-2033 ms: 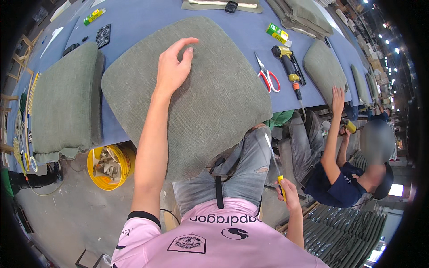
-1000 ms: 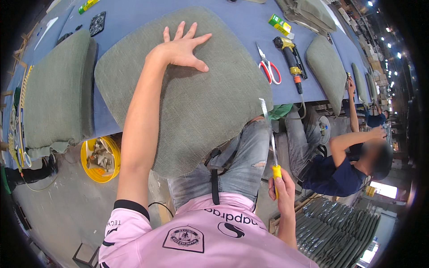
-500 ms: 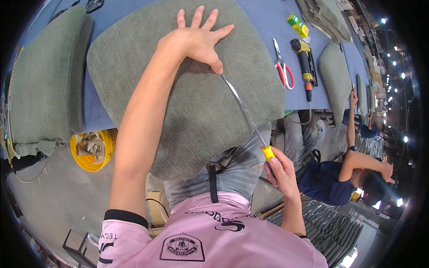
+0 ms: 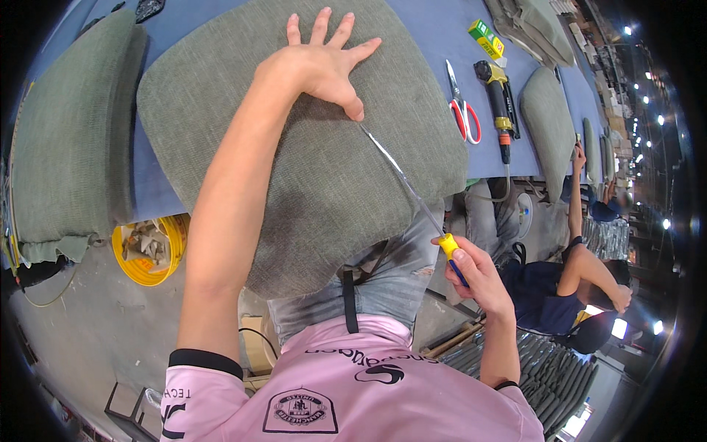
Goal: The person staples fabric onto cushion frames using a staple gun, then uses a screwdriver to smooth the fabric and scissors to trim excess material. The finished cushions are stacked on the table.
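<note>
A large grey-green upholstered cushion [image 4: 353, 191] lies at the near edge of the blue table, partly overhanging my lap. My left hand [image 4: 317, 70] rests on it, fingers spread wide. In my right hand [image 4: 477, 274] is a long screwdriver [image 4: 401, 177] with a yellow and blue handle. Its thin metal shaft slants up and left across the cushion. The tip meets the fabric just below my left thumb; whether it pierces the cloth I cannot tell.
Red-handled scissors [image 4: 462, 107], a black and yellow air tool [image 4: 499, 103] with a hose and a green-yellow box [image 4: 486, 40] lie right of the cushion. More cushions [image 4: 70, 140] stand left. A yellow bucket [image 4: 151, 274] of scraps sits below. A co-worker [image 4: 549, 295] is at right.
My right hand has shifted slightly right with the screwdriver, turning its handle. My left hand stays spread on the cushion. The co-worker's raised arm has lowered a little.
</note>
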`<state>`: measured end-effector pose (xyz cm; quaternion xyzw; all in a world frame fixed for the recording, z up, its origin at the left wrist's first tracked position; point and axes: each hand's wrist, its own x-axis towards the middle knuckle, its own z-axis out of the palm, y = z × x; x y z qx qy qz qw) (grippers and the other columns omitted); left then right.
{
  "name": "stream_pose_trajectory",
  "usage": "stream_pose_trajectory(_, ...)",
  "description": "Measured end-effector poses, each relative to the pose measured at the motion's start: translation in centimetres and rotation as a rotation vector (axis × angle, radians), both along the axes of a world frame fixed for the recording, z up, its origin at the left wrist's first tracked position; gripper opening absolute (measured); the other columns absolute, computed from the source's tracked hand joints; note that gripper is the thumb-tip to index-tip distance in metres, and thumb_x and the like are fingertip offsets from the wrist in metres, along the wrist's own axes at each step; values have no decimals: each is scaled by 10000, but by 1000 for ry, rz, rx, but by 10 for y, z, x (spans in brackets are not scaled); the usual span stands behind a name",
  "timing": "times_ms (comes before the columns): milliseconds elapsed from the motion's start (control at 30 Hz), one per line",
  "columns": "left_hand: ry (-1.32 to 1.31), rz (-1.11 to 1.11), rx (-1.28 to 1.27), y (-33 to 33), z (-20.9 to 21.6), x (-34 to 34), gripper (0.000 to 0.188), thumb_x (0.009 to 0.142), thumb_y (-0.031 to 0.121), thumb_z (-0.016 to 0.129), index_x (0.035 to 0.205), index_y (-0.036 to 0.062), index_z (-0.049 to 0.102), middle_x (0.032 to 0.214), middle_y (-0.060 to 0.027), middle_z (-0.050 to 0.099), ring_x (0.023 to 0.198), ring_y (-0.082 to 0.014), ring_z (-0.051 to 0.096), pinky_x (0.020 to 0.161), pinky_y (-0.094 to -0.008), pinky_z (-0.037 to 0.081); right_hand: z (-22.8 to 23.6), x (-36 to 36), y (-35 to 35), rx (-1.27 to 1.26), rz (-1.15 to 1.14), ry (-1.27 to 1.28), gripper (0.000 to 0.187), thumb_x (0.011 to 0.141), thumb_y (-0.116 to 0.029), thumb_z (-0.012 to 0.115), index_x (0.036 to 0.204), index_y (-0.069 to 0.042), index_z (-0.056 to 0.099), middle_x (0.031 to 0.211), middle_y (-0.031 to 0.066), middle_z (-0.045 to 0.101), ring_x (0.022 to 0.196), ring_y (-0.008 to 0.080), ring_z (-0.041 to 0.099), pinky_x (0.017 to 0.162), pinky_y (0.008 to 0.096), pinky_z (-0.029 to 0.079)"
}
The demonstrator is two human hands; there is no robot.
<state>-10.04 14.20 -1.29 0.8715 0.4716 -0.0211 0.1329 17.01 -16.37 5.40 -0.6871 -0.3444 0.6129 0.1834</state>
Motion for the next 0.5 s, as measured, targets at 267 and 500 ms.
stream_pose_trajectory(267,-13,-6,47,-4,-8,0,1417,533,844,838,1734,400,231,1820,-194,24,1662,-447,-129,1261,-738,-118,6,8,12,82,251,-273,436,1144,-367,551,1479,-92,603,757,28,571,588,107,514,549,288,404)
stream_pose_trajectory(500,33,3,-49,0,3,5,1401,582,806,844,1744,389,182,1822,-189,-8,1659,-451,-144,1255,-749,-123,-11,10,7,602,592,-946,505,1017,-338,742,1476,-158,633,923,162,750,759,404,704,641,447,546)
